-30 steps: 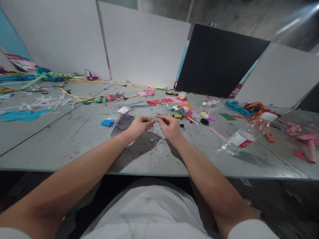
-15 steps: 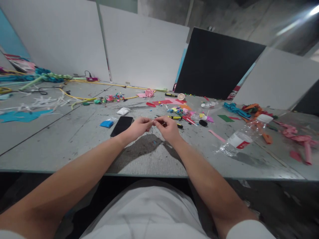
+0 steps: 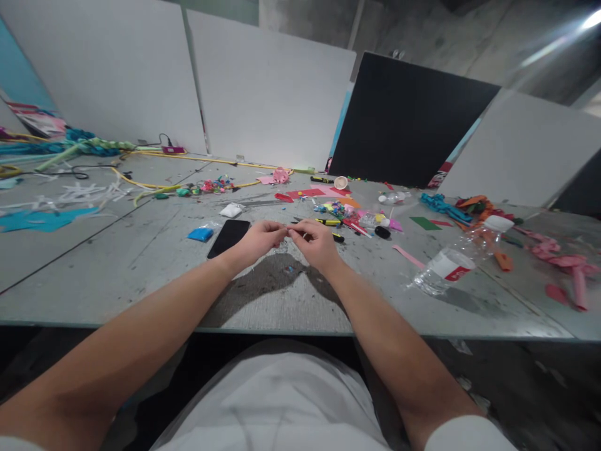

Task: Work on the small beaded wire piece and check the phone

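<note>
Above the middle of the grey table (image 3: 154,275), my left hand (image 3: 263,240) and my right hand (image 3: 315,242) meet at the fingertips. Both are closed in a pinch. Whatever lies between the fingers is too small and hidden to name. A black smartphone (image 3: 228,238) lies flat just left of my left hand, with a blue packet (image 3: 200,234) beside it. Beyond it sits a small white packet (image 3: 231,210). Just past my right hand lies a yellow-and-black utility knife (image 3: 330,222), partly covered by that hand.
A clear plastic bottle (image 3: 446,269) stands tilted in view on the right, near pink balloons (image 3: 573,266) and blue balloons (image 3: 446,207). Small colourful bits (image 3: 331,207) and red paper (image 3: 305,193) lie beyond my hands. White strips (image 3: 87,193) and a yellow cord (image 3: 201,158) spread leftward.
My hands stay pinched together in almost the same place, with only a slight shift of the fingers. Small bits show on the table below them now.
</note>
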Motion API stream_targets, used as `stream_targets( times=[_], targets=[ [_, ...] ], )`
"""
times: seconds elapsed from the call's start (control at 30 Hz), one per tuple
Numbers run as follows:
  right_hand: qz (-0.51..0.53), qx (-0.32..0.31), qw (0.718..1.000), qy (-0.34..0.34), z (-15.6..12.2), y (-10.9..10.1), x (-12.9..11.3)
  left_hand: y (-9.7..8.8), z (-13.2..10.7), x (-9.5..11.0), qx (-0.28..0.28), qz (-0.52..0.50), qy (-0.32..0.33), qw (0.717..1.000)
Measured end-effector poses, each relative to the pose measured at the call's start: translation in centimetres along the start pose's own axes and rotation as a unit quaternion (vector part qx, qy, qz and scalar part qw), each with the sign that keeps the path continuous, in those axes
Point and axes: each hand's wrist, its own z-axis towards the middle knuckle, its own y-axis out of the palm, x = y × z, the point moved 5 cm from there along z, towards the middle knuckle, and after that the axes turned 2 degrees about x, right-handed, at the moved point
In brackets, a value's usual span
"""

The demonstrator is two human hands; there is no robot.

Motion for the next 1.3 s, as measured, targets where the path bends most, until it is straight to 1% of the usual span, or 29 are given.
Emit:
stream_targets(
  times=[0.17,0.33,0.4,0.47,0.57,0.67,0.77,0.87,0.97,1.13,1.3],
  targets=[
    [0.015,0.001,1.000,-0.003,0.1,0.0,0.3,0.1,-0.3,0.6,0.003,-0.003,-0.014,1.000],
    [0.027,0.003,1.000,-0.004,0.1,0.0,0.4,0.0,-0.6,1.1,0.010,0.027,-0.012,1.000],
    [0.033,0.002,0.999,0.017,0.1,0.0,0.6,-0.2,-0.6,1.3,0.009,0.047,0.000,0.999],
    [0.056,-0.008,0.997,0.058,0.2,0.2,1.0,-0.5,-0.6,1.5,0.001,0.071,0.011,0.997],
    [0.106,-0.043,0.986,0.118,0.2,0.5,1.7,-1.0,-0.5,1.7,-0.014,0.105,0.025,0.994],
    [0.147,-0.075,0.976,0.144,0.3,0.8,1.9,-1.3,-0.5,1.9,-0.019,0.135,0.051,0.989],
    [0.183,-0.097,0.960,0.187,0.2,1.0,2.2,-1.3,-0.5,2.1,-0.017,0.163,0.073,0.984],
    [0.212,-0.105,0.946,0.222,0.1,1.2,2.5,-1.3,-0.5,2.4,-0.018,0.183,0.099,0.978],
    [0.229,-0.108,0.939,0.233,0.2,1.3,2.6,-1.2,-0.6,2.7,-0.019,0.203,0.120,0.972],
    [0.243,-0.112,0.928,0.259,0.2,1.3,2.9,-1.1,-0.9,3.2,-0.006,0.206,0.109,0.972],
    [0.290,-0.110,0.900,0.307,-0.1,1.3,3.2,-1.3,-0.7,3.0,0.015,0.206,0.072,0.976]
  ],
)
